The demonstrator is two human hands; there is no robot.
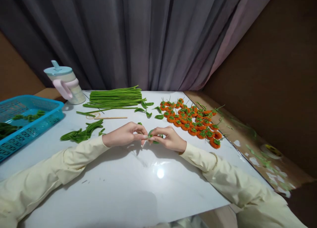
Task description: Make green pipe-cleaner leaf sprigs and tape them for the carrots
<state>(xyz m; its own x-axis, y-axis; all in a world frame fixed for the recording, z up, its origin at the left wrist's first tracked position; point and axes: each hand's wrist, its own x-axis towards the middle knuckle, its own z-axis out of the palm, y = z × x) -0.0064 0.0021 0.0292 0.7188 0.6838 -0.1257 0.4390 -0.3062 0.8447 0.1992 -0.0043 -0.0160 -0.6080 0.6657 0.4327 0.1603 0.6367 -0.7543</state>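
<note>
My left hand (126, 134) and my right hand (169, 138) meet over the middle of the white table, fingertips nearly touching. Both are closed in a pinch on a green pipe-cleaner leaf (156, 142), which is partly hidden behind my right fingers. Just beyond my hands lie several looped green leaves (158, 116). Left of my left hand is a loose pile of bent green pipe cleaners (85, 131). A thick bundle of straight green pipe cleaners (115, 98) stretches across the back. To the right spread several orange pipe-cleaner flowers (193, 131) with green centres.
A blue plastic basket (47, 130) with green pieces stands at the left edge. Behind it is a lidded tumbler (74, 89) with a pink handle. A thin wooden stick (111, 117) lies before the bundle. Tape (271, 151) and scraps are on cardboard at right.
</note>
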